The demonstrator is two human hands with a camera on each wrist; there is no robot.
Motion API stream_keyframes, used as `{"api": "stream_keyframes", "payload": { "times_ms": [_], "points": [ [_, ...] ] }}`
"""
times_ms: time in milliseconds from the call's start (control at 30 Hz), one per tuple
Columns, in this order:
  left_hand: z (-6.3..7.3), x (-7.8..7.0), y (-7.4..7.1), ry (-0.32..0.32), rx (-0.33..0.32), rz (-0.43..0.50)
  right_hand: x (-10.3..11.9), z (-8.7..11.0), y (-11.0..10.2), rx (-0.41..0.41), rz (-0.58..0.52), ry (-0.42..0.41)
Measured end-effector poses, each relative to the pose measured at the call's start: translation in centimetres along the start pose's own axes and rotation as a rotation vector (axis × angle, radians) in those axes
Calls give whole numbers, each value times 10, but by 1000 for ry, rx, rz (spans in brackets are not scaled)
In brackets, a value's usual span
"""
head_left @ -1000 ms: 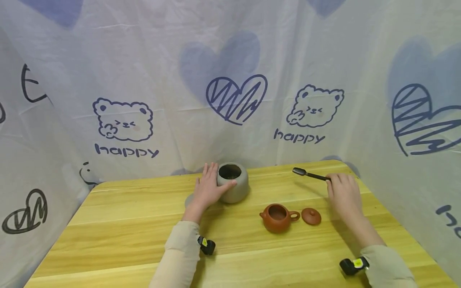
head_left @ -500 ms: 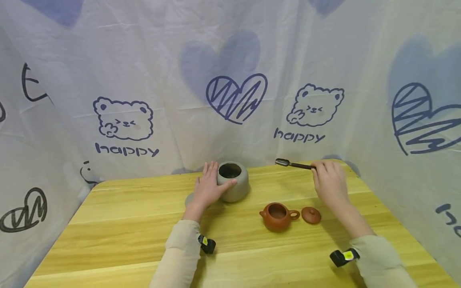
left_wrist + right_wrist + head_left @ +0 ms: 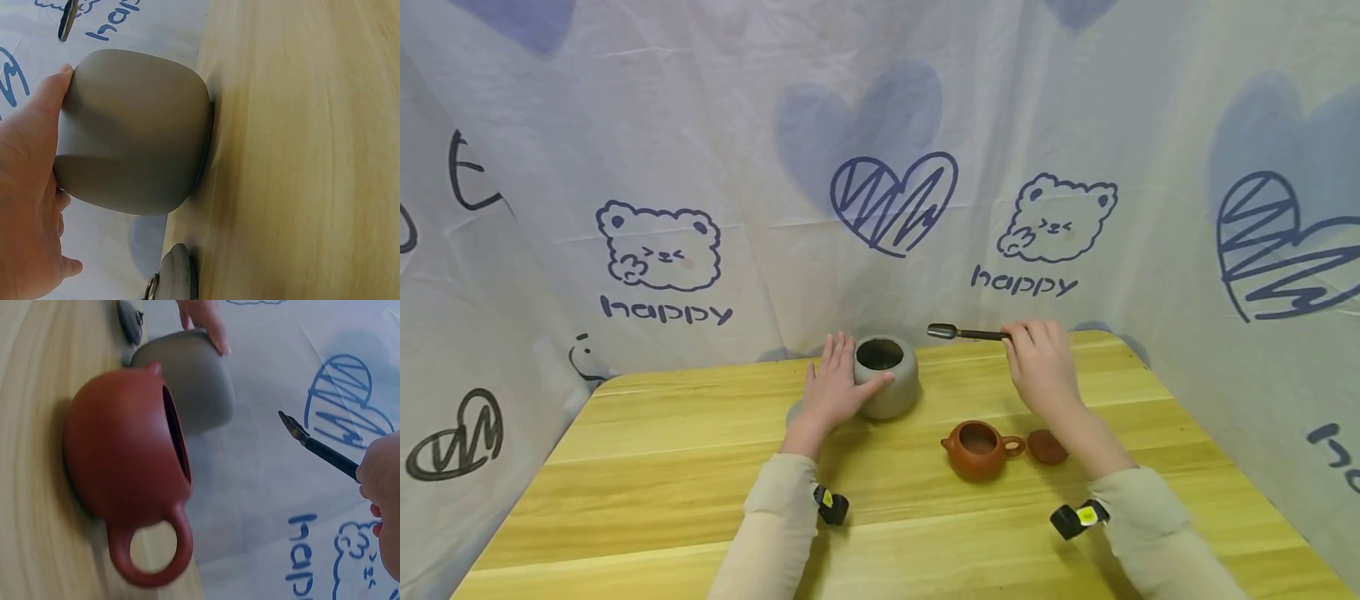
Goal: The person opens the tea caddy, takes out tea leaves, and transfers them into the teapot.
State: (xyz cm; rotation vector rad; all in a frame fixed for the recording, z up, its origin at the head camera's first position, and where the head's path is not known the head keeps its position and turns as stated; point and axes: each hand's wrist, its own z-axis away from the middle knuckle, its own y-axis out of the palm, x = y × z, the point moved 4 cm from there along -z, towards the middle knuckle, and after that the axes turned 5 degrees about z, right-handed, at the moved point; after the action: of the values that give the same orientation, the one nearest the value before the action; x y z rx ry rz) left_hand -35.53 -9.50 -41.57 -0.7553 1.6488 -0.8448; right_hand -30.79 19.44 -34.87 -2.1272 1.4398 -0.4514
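Note:
My left hand (image 3: pixel 835 390) rests against the left side of a grey round jar (image 3: pixel 891 396). Its fingers lie fairly straight and the thumb reaches across the jar's front near the rim. The jar's mouth is uncovered and looks dark inside. My right hand (image 3: pixel 1043 367) pinches the dark handle of a small tea scoop (image 3: pixel 942 332), raised above the table to the right of the jar. In the right wrist view the scoop (image 3: pixel 294 427) points toward the jar (image 3: pixel 190 384) without touching it. A reddish-brown teapot (image 3: pixel 973 462) stands uncovered in front, its spout to the left.
The teapot's lid (image 3: pixel 1047 447) lies beside its handle, partly behind my right forearm. A grey lid (image 3: pixel 177 275) with a ring lies left of the jar, mostly hidden by my left hand in the head view. A printed cloth (image 3: pixel 760 167) hangs behind the wooden table (image 3: pixel 647 467).
My right hand has carried the scoop leftward and a little farther back, closer to the jar. The left hand, jar and teapot have stayed in place.

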Motion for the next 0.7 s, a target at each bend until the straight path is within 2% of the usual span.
{"api": "stream_keyframes", "payload": {
  "times_ms": [167, 400, 700],
  "points": [
    [1, -1, -1, -13, 24, -19, 16, -8, 6, 4, -6, -58],
    [2, -3, -1, -25, 40, -1, 37, -16, 16, 12, -28, -138],
    [3, -2, 0, -19, 14, 33, 61, -27, 37, 75, 1, -206]
  ]
}}
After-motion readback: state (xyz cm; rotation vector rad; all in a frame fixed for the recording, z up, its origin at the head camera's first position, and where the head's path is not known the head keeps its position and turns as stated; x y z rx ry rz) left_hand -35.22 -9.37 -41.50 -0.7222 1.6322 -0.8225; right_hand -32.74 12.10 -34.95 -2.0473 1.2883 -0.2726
